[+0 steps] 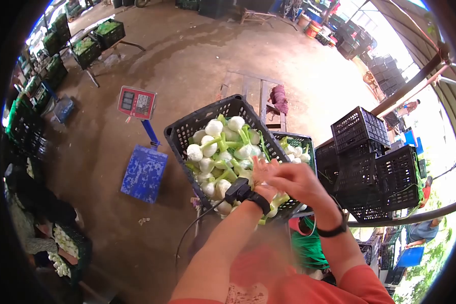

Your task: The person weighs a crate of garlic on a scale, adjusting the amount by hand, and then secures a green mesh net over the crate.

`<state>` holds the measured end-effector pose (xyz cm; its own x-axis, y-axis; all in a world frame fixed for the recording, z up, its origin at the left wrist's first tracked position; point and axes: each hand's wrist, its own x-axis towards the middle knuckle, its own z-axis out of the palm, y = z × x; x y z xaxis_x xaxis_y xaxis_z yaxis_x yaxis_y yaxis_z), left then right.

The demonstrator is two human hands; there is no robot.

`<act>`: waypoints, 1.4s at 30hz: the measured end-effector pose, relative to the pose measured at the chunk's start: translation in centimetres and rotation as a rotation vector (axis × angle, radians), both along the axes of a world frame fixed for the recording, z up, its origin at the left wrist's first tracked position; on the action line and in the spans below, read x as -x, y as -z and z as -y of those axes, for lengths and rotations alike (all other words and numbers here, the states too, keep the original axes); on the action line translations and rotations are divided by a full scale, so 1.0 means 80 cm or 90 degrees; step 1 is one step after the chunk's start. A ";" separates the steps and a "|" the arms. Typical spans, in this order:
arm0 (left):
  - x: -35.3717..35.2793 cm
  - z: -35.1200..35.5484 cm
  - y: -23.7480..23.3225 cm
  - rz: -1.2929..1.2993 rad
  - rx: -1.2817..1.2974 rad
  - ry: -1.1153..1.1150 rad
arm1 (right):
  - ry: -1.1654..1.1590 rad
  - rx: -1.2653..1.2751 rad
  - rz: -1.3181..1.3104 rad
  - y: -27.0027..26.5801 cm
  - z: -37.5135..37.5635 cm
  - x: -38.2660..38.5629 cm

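Note:
A black plastic crate [185, 133] stands in front of me, heaped with white round bulbs [214, 127] that have green stalks. Both my hands meet above its near right corner. My left hand [261, 171] reaches in from the lower left, fingers apart over the bulbs, with a small black device strapped at the wrist. My right hand [295, 181] comes from the lower right with a black band on the wrist. It lies against the back of my left hand. Motion blur hides whether either hand holds anything.
A second crate of bulbs [309, 141] sits just behind the first. Empty black crates [375, 162] are stacked to the right. A weighing scale with a red display [137, 102] and blue platform [143, 172] stands on the left. A crouching person [33, 202] works by another crate at far left.

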<state>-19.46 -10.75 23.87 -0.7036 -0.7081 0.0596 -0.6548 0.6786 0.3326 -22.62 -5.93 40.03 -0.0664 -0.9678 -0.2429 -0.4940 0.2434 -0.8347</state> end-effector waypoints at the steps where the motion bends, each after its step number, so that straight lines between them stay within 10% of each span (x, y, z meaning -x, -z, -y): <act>1: 0.000 0.000 0.003 -0.001 0.005 -0.002 | -0.029 0.043 -0.038 0.025 0.022 -0.003; 10: -0.001 0.001 0.020 -0.079 -0.112 0.031 | -0.246 -0.051 -0.481 0.126 0.120 -0.036; 13: 0.000 0.002 0.027 -0.117 -0.152 0.041 | -0.237 -0.008 -0.376 0.129 0.132 -0.021; 16: 0.000 0.003 0.034 -0.151 -0.184 0.075 | 0.066 -0.207 0.322 0.094 0.150 -0.014; 17: -0.008 -0.003 0.037 -0.217 0.266 0.004 | 0.106 -0.183 0.374 0.097 0.162 -0.002; 18: -0.022 0.000 0.017 -0.218 0.269 0.016 | 0.147 -0.157 0.427 0.109 0.175 0.015; 20: -0.054 0.009 -0.037 -0.094 0.009 0.115 | 0.212 -0.125 0.514 0.132 0.192 0.057; 22: -0.066 0.019 -0.016 -0.258 -0.029 0.120 | 0.336 -0.045 0.467 0.144 0.178 0.100; 25: -0.060 0.032 0.010 -0.703 -0.553 0.083 | 0.330 0.027 0.546 0.145 0.086 0.159; 29: -0.048 0.026 -0.002 -0.820 -0.735 -0.010 | 0.343 0.077 0.531 0.117 -0.063 0.110; 34: -0.047 0.050 -0.003 -0.393 -0.499 0.057 | -0.063 0.204 -0.078 0.131 -0.102 -0.025; 38: -0.019 0.075 0.001 -0.047 -0.425 0.149 | -0.267 0.173 -0.107 0.135 -0.023 -0.095; 42: -0.008 0.050 -0.021 0.057 -0.272 0.053 | 0.032 0.558 -0.004 0.197 0.036 -0.130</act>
